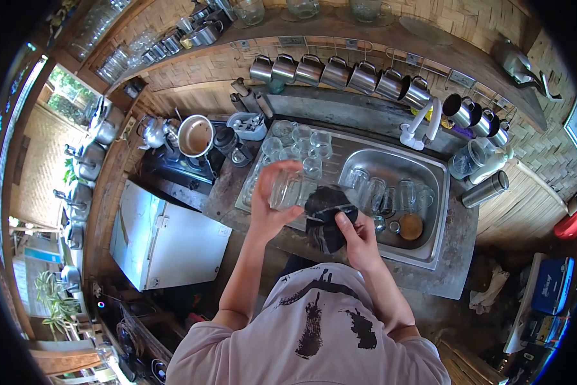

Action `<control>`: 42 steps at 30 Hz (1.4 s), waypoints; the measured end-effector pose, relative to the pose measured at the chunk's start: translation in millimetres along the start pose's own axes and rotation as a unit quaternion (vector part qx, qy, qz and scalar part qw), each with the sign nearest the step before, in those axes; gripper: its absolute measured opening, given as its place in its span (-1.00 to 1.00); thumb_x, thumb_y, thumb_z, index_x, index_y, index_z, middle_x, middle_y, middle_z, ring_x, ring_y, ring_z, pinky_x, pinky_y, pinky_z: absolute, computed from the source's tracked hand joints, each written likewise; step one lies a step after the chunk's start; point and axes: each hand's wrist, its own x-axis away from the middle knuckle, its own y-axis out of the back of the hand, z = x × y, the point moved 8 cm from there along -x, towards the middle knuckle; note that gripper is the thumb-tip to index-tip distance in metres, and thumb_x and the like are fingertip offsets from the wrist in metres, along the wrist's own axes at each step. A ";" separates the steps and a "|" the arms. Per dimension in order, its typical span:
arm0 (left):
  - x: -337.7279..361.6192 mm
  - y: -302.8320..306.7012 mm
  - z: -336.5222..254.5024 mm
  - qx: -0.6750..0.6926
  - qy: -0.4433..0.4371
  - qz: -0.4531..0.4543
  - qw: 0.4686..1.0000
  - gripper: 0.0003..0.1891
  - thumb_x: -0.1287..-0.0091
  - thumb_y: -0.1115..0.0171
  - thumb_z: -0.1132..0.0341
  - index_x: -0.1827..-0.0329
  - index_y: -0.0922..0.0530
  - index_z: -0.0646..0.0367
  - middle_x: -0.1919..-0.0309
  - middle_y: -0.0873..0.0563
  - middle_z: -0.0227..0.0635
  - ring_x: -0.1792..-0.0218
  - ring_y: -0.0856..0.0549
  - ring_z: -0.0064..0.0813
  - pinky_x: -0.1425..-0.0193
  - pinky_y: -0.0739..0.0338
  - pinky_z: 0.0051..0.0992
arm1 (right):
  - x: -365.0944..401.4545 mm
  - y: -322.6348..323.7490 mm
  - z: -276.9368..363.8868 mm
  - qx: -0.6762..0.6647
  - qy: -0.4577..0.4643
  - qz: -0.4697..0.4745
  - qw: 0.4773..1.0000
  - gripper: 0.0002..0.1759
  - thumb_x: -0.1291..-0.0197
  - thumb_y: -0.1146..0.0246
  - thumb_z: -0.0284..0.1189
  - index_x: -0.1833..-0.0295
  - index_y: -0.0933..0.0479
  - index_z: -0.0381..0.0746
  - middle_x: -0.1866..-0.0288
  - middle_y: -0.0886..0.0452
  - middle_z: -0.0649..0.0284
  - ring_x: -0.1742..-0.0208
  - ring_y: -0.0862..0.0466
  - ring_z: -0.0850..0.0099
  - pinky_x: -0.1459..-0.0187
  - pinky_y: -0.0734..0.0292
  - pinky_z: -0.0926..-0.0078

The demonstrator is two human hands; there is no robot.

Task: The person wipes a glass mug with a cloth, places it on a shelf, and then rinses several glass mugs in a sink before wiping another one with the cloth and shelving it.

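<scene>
My left hand (pixel 270 199) grips a clear glass jar (pixel 290 190), held on its side above the steel sink's draining board (pixel 349 146). My right hand (pixel 359 236) clutches a dark cloth (pixel 327 205) that is pushed against the jar's open mouth. Both hands are close together, just in front of the sink's left half. Several upturned clear glasses (pixel 299 142) stand on the draining board behind the jar.
The sink basin (pixel 423 240) holds several glasses (pixel 391 196) and a brown round lid. A white tap (pixel 419 131) stands behind it. Metal mugs (pixel 340 72) hang along the wall. A stove with a pot (pixel 196 136) is to the left, a steel flask (pixel 485 189) to the right.
</scene>
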 end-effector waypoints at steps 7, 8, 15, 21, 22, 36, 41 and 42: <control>26.3 -11.4 64.1 0.236 0.331 -0.001 0.914 -0.34 -0.52 0.00 -0.18 -0.38 -0.40 0.24 -0.17 -0.67 -0.16 -0.15 -0.68 -0.27 -0.35 -0.41 -0.22 | 15.9 -13.3 59.3 0.532 0.345 0.020 0.773 -0.62 -0.04 -0.53 -0.36 0.08 -0.64 -0.33 0.18 -0.69 0.21 0.20 -0.60 0.26 0.04 -0.44 0.28; 30.0 -17.3 66.8 0.263 0.363 0.010 0.894 -0.39 -0.55 0.01 -0.13 -0.38 -0.40 0.23 -0.15 -0.68 -0.16 -0.14 -0.68 -0.28 -0.32 -0.44 -0.23 | 18.0 -13.3 52.8 0.558 0.355 0.030 0.750 -0.59 0.03 -0.56 -0.35 0.10 -0.64 -0.32 0.17 -0.68 0.18 0.20 -0.59 0.22 0.03 -0.42 0.24; 30.3 -15.4 58.1 0.174 0.256 -0.021 0.951 -0.49 -0.42 -0.24 -0.01 -0.20 -0.49 0.24 -0.07 -0.70 -0.15 0.02 -0.75 -0.44 -0.03 -0.60 -0.45 | 21.5 -6.9 38.7 0.469 0.361 0.004 0.806 -0.64 -0.05 -0.52 -0.35 0.11 -0.64 -0.34 0.16 -0.70 0.19 0.17 -0.63 0.25 0.06 -0.47 0.28; 17.8 -14.9 15.0 0.030 0.037 0.027 0.999 -0.40 -0.21 -0.49 0.13 -0.15 -0.42 0.29 -0.07 -0.69 -0.13 -0.10 -0.69 -0.38 -0.11 -0.57 -0.41 | 3.0 23.0 -20.0 -0.036 0.012 -0.048 0.998 -0.64 -0.58 -0.07 -0.29 0.05 -0.65 -0.35 0.28 -0.69 0.44 0.27 -0.57 0.75 0.23 -0.49 0.69; 20.0 -12.3 17.7 0.010 0.026 0.026 0.999 -0.38 -0.19 -0.51 0.13 -0.17 -0.40 0.30 -0.06 -0.69 -0.13 -0.11 -0.69 -0.36 -0.13 -0.57 -0.40 | 2.1 23.2 -17.2 -0.020 0.014 -0.039 0.999 -0.65 -0.58 -0.08 -0.29 0.05 -0.65 -0.35 0.28 -0.70 0.44 0.28 -0.57 0.75 0.23 -0.48 0.69; 37.0 -3.0 40.1 0.101 0.155 -0.054 0.981 -0.33 -0.24 -0.39 -0.09 -0.18 -0.44 0.30 0.00 -0.70 -0.07 -0.05 -0.71 -0.24 -0.12 -0.58 -0.28 | 25.6 -8.0 34.8 0.429 0.338 0.024 0.837 -0.63 -0.22 -0.46 -0.30 0.23 -0.56 -0.44 0.25 -0.67 0.07 0.31 -0.64 0.20 0.24 -0.56 0.39; 32.2 -7.2 0.2 -0.066 -0.019 0.071 0.995 -0.33 -0.02 -0.57 0.13 -0.13 -0.49 0.27 0.03 -0.71 -0.16 -0.08 -0.68 -0.33 -0.22 -0.51 -0.37 | 8.2 20.0 -23.0 -0.100 -0.125 -0.052 0.986 -0.49 -0.51 -0.13 -0.05 0.15 -0.64 -0.34 0.31 -0.71 0.31 0.36 -0.65 0.59 0.25 -0.57 0.57; 31.4 -9.2 -3.5 -0.096 -0.048 0.086 0.990 -0.33 0.00 -0.58 0.15 -0.13 -0.49 0.27 0.02 -0.71 -0.14 -0.08 -0.68 -0.33 -0.22 -0.52 -0.36 | 9.0 16.0 -23.8 -0.166 -0.193 -0.038 0.966 -0.49 -0.52 -0.13 -0.06 0.14 -0.65 -0.34 0.29 -0.71 0.30 0.34 -0.66 0.60 0.25 -0.58 0.59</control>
